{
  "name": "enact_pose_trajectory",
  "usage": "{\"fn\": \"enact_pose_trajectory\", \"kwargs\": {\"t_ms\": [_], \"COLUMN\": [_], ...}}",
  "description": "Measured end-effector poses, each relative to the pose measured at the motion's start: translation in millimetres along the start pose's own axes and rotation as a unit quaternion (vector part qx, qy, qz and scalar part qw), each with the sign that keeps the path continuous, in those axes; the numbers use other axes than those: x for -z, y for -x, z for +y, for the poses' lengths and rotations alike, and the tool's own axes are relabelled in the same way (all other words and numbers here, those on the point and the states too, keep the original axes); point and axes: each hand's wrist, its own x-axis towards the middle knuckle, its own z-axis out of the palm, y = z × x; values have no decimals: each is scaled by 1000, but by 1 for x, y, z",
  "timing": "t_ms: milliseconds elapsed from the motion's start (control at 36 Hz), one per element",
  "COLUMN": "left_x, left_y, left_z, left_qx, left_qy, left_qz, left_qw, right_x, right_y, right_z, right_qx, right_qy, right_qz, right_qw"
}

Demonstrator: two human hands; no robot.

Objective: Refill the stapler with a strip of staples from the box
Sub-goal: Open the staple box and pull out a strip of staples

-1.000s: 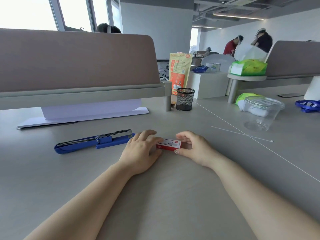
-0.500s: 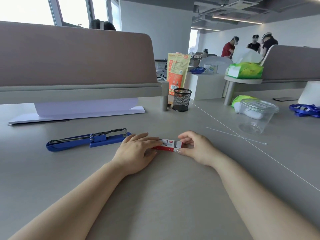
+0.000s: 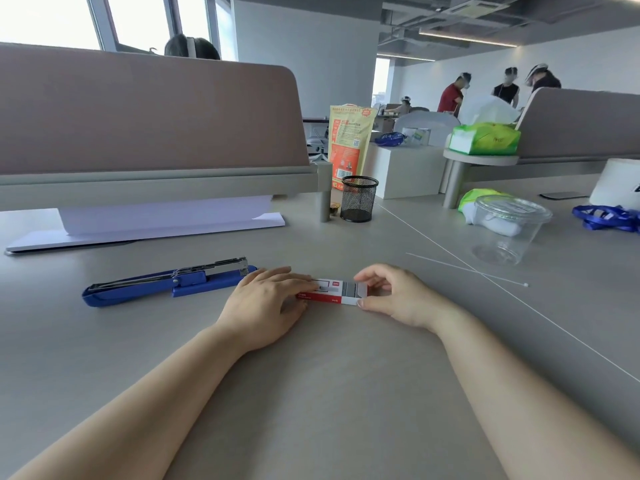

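A small red and white staple box (image 3: 325, 293) lies flat on the grey desk between my hands. My left hand (image 3: 266, 306) presses on the box's sleeve from the left. My right hand (image 3: 398, 294) pinches the inner tray at the box's right end, and the tray is slid partly out so grey staples (image 3: 351, 289) show. The blue stapler (image 3: 166, 285) lies to the left with its top swung fully open and its metal magazine facing up, close to my left fingers.
A black mesh pen cup (image 3: 359, 199) and an orange pouch (image 3: 349, 143) stand behind. A clear plastic tub (image 3: 507, 226), a thin white stick (image 3: 467, 270) and blue lanyards (image 3: 606, 218) lie to the right. White paper sheets (image 3: 156, 223) rest under the divider. People stand far back.
The box's inner tray has slid out to the right under my right fingers, exposing the staples. My left hand has stayed on the sleeve.
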Motion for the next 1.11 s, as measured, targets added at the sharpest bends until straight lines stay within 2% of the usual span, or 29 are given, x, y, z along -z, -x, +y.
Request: {"fn": "enact_pose_trajectory", "kwargs": {"t_ms": [361, 639, 917, 1111], "left_x": [-3, -5, -4, -3], "left_y": [-2, -2, -2, -2], "left_z": [-1, -4, -2, -2], "left_qx": [-4, -1, -3, -5], "left_qy": [25, 33, 43, 52], "left_qz": [4, 11, 11, 16], "left_qw": [1000, 999, 999, 998], "right_x": [-9, -3, -10, -11], "right_y": [-2, -1, -5, -7], "right_z": [-8, -4, -8, -9], "right_qx": [41, 34, 56, 48], "right_qy": [32, 19, 97, 105], "right_qz": [5, 10, 30, 39], "right_qw": [999, 999, 993, 993]}}
